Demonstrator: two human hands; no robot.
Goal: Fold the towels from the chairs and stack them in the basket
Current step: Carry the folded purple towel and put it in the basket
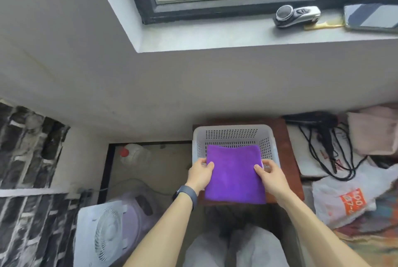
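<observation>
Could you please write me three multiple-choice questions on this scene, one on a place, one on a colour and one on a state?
1. Where does the basket stand?
A. on the floor
B. on the brown table
C. on the sill

2. What colour is the towel?
A. purple
B. green
C. white

3. How is the towel held?
A. by one hand only
B. by the left hand and the right hand, one at each side
C. by no hand

Answers:
1 B, the brown top shows beside and in front of the basket.
2 A, the folded cloth is plainly purple.
3 B, each hand's thumb lies on top of a side edge of the towel.
</observation>
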